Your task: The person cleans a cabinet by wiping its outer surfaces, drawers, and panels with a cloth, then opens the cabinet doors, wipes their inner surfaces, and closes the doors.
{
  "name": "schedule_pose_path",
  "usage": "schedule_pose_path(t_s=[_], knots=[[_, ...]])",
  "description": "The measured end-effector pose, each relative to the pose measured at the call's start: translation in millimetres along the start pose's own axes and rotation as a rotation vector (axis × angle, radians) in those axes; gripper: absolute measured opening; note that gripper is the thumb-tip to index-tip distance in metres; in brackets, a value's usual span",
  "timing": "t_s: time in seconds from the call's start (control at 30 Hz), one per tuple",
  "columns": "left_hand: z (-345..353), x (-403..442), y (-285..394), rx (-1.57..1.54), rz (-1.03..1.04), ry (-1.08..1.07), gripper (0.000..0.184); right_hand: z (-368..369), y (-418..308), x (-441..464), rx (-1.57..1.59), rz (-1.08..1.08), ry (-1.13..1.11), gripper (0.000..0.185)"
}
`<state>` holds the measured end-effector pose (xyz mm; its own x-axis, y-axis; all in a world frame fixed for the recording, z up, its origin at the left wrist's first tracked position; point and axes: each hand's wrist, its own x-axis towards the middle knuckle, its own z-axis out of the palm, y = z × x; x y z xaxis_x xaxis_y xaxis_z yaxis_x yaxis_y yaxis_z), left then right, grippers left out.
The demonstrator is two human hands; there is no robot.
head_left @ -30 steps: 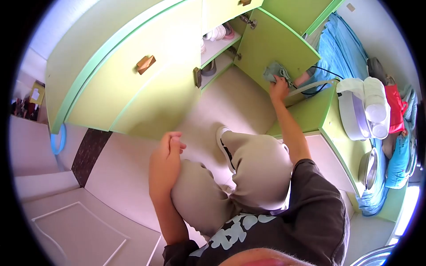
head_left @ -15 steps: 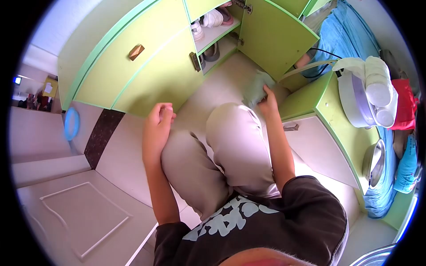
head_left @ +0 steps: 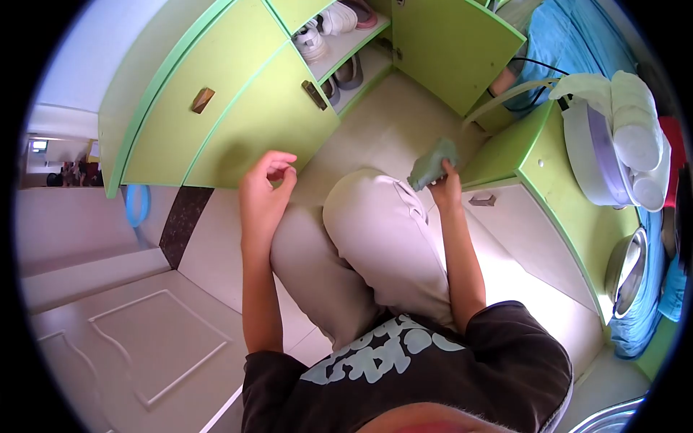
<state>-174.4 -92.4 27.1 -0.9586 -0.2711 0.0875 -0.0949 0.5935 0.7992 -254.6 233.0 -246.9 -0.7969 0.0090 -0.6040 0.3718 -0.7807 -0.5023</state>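
My right hand (head_left: 447, 187) is closed on a crumpled grey-green cloth (head_left: 432, 164), just beyond my right knee. The cloth bunches up above the fingers, over the floor. Over my left thigh is my left hand (head_left: 267, 186), with nothing in it. Its fingers are loosely curled, and a gap shows between thumb and fingertips. Ahead of the knees stands a green shoe cabinet (head_left: 253, 108), its right door (head_left: 455, 54) swung open. White shoes (head_left: 336, 20) sit on its upper shelf, and grey shoes (head_left: 350, 72) are below.
A low green-topped cabinet (head_left: 548, 173) stands close on my right, carrying a white and purple tub (head_left: 588, 155) with white rolls (head_left: 635, 123). A metal bowl (head_left: 626, 273) rests near its edge. Blue fabric (head_left: 577, 43) lies behind. A blue ring (head_left: 137, 205) is at the left.
The cloth in my right hand has dropped a little nearer the knee and is less blurred. My left hand has risen slightly and its fingers have loosened. The view has shifted slightly.
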Motion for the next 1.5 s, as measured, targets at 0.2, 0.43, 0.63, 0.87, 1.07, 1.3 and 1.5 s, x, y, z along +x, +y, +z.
schedule_pose_path(t_s=[0.2, 0.43, 0.63, 0.87, 1.07, 1.3, 1.5], knots=[[8.2, 2.4, 9.7, 0.071, 0.012, -0.058, 0.010, 8.3, -18.5, -16.3, 0.001, -0.068, -0.048, 0.049], [6.5, 16.1, 0.4, 0.194, 0.040, -0.014, 0.014, 6.2, -23.7, -28.3, -0.007, -0.070, -0.002, 0.050], [10.4, 53.3, 6.3, 0.663, 0.496, 0.112, 0.032, 2.5, -29.6, -31.8, 0.037, -0.109, -0.047, 0.058], [55.5, 137.5, -17.9, 1.316, 0.795, -0.126, 0.037, 1.8, -31.7, -37.0, 0.041, -0.096, -0.088, 0.057], [114.8, 185.8, -31.8, 2.078, 0.616, -0.049, 0.045, 2.3, -38.5, -60.6, 0.017, -0.181, -0.121, 0.053], [141.4, 200.8, -11.5, 2.138, 0.205, -0.200, 0.050, -4.0, -38.4, -66.5, 0.016, -0.173, -0.157, 0.045], [140.1, 226.3, -46.0, 2.217, 0.338, 0.131, 0.058, 0.2, -32.4, -76.3, 0.006, -0.164, -0.197, 0.040]])
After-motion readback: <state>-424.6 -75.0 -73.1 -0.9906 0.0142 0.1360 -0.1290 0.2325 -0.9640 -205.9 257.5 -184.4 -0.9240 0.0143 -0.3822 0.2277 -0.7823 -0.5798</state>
